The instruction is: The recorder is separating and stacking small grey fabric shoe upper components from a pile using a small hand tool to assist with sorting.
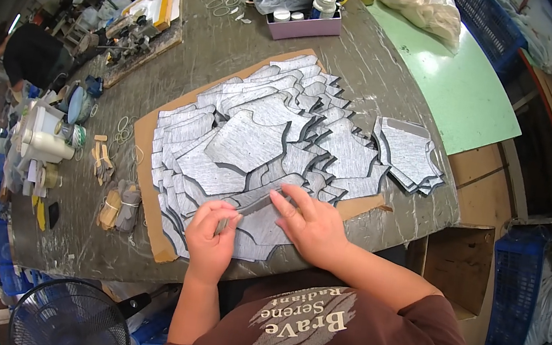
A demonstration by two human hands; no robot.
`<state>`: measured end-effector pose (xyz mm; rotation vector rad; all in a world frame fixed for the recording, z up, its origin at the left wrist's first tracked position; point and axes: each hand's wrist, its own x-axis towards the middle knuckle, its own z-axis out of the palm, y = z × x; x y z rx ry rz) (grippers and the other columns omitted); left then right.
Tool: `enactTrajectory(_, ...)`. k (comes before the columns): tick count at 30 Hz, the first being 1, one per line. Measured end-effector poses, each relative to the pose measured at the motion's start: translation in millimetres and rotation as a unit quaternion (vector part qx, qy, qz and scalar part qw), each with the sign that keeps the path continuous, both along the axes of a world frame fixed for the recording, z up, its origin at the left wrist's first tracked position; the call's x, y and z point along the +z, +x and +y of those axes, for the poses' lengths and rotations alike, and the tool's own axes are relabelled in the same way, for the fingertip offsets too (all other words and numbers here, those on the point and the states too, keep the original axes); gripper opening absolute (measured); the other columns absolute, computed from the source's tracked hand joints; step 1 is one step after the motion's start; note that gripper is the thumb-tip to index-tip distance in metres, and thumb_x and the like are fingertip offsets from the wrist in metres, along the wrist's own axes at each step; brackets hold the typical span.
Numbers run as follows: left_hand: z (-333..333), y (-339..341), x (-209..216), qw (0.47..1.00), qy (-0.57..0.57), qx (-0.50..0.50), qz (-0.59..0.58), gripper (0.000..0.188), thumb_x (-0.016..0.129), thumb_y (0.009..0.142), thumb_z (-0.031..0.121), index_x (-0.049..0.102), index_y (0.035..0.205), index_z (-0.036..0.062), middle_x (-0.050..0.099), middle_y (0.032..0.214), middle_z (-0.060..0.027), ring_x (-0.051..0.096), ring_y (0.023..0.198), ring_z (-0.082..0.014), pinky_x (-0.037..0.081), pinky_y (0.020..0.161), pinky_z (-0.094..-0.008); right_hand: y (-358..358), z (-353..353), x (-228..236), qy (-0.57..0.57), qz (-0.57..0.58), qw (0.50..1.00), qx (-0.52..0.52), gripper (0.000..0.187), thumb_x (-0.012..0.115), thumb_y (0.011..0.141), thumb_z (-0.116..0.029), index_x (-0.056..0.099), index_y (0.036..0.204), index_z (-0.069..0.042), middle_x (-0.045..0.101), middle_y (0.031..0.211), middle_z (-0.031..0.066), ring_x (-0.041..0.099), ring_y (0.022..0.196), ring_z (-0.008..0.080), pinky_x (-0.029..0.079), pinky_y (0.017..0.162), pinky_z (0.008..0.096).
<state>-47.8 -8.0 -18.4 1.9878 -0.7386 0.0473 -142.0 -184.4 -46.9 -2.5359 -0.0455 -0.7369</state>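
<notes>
A large heap of grey, streaked cut pieces (pixel 248 141) with curved, notched outlines and dark edges lies in overlapping layers on a brown cardboard sheet (pixel 155 219). At the heap's near edge, a narrow grey piece (pixel 256 202) spans between my hands. My left hand (pixel 212 234) is closed, thumb and fingertips pinching its left end. My right hand (pixel 314 228) grips its other end, with fingers over the far side and thumb nearer me. The hidden fingertips leave the exact grip partly unseen. A smaller stack of similar pieces (pixel 407 153) sits to the right.
A purple box (pixel 305 25) with bottles stands at the far side of the table. Bundled tan and grey pieces (pixel 119 206) lie left of the cardboard. A green board (pixel 447 77) extends at right; a black fan (pixel 72 320) stands below left. Another person (pixel 40 55) works far left.
</notes>
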Motion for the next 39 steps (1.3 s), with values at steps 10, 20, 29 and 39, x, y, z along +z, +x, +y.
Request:
enactTrajectory(10, -3.4, -2.9, 8.0, 0.946, -0.096, -0.071, 0.301, 0.021, 0.054, 0.093, 0.007, 0.057, 0.110, -0.0041, 0.068, 0.096, -0.0112, 0.050, 0.059, -0.0057, 0.041, 0.053, -0.0186, 12.8, -11.9, -0.9, 0.066, -0.059, 0.994, 0.070, 0.023, 0.072, 0.068, -0.009, 0.055, 0.084, -0.009, 0.059, 0.091, 0.0050, 0.059, 0.068, 0.0238, 0.047, 0.058, 0.0340)
enactTrajectory(20, -4.5, 2.0, 8.5, 0.924, -0.078, -0.020, 0.373, 0.024, 0.051, 0.095, 0.012, 0.056, 0.109, -0.0074, 0.065, 0.091, -0.0095, 0.047, 0.055, -0.0045, 0.038, 0.050, -0.0189, -31.5, -93.9, 73.1, 0.119, 0.036, 0.989, -0.078, 0.012, 0.069, 0.074, -0.014, 0.062, 0.083, -0.008, 0.063, 0.079, 0.0099, 0.061, 0.074, 0.0290, 0.049, 0.066, 0.0374)
enactTrajectory(29, -7.5, -0.9, 8.9, 0.933, -0.102, -0.061, 0.338, 0.041, 0.041, 0.101, 0.026, 0.050, 0.119, -0.0097, 0.049, 0.073, 0.0005, 0.038, 0.054, -0.0035, 0.032, 0.047, -0.0170, -25.0, -190.0, 40.0, 0.028, 0.114, 0.938, -0.325, 0.014, 0.068, 0.078, -0.018, 0.065, 0.089, -0.011, 0.059, 0.098, 0.0081, 0.062, 0.079, 0.0293, 0.048, 0.069, 0.0386)
enactTrajectory(39, -15.3, -28.3, 14.4, 0.936, -0.068, -0.153, 0.310, 0.043, 0.047, 0.096, 0.013, 0.042, 0.134, -0.0060, 0.052, 0.094, -0.0054, 0.047, 0.074, -0.0113, 0.040, 0.066, -0.0217, -6.9, -15.6, 43.5, 0.410, 0.136, 0.893, 0.123, 0.007, 0.067, 0.081, -0.004, 0.065, 0.086, -0.001, 0.062, 0.076, 0.0085, 0.059, 0.071, 0.0198, 0.046, 0.065, 0.0286)
